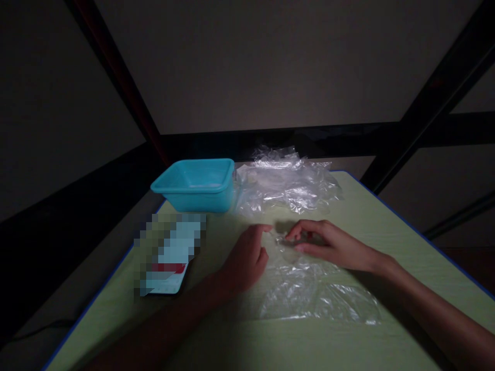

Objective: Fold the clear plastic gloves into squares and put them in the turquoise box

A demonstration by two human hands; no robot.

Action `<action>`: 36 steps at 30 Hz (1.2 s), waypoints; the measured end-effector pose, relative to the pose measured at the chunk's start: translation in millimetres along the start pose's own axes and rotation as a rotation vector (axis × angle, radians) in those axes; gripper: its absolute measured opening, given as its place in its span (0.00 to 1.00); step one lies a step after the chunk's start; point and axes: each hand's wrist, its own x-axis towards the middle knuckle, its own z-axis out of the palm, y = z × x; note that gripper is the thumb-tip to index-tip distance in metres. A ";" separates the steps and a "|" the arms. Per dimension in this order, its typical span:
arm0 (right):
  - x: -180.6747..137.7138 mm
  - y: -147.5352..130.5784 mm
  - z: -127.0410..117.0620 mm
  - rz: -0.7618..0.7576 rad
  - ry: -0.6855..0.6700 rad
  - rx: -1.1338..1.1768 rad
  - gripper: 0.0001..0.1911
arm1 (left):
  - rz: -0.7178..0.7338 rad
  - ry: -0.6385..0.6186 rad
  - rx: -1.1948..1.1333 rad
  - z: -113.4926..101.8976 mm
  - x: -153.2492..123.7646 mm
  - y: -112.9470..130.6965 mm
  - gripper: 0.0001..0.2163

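A clear plastic bag [317,293] lies flat on the light green table [386,216] in front of me. My left hand [245,255] is curled, its thumb and forefinger pinching the bag's far edge. My right hand [328,242] rests on the bag just to the right, fingers pressed together and pinching the same edge. The two hands' fingertips are a few centimetres apart. What sits between them is too small and dim to name.
A turquoise plastic tub [197,184] stands at the table's far left. Beside it lies a crumpled heap of clear plastic bags [286,180]. A phone-like card [168,257], partly blurred, lies left of my left hand. Dark frame bars cross behind the table.
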 end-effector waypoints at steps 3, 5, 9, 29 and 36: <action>0.8 3.9 0.5 -0.031 0.018 -0.148 0.09 | 0.049 -0.033 0.040 -0.1 0.6 1.3 0.20; 2.1 6.3 2.0 -0.055 -0.022 -0.228 0.08 | 0.067 -0.044 0.084 0.0 1.1 1.2 0.19; 4.5 8.2 4.5 -0.109 -0.067 -0.272 0.09 | 0.062 -0.053 0.124 -0.8 2.0 1.2 0.17; 5.0 16.5 7.3 -0.158 -0.039 -0.257 0.18 | 0.083 -0.082 0.130 -0.8 3.1 0.3 0.18; 2.9 16.6 3.7 -0.176 -0.052 -0.232 0.20 | 0.078 -0.086 0.139 -1.3 2.6 1.8 0.18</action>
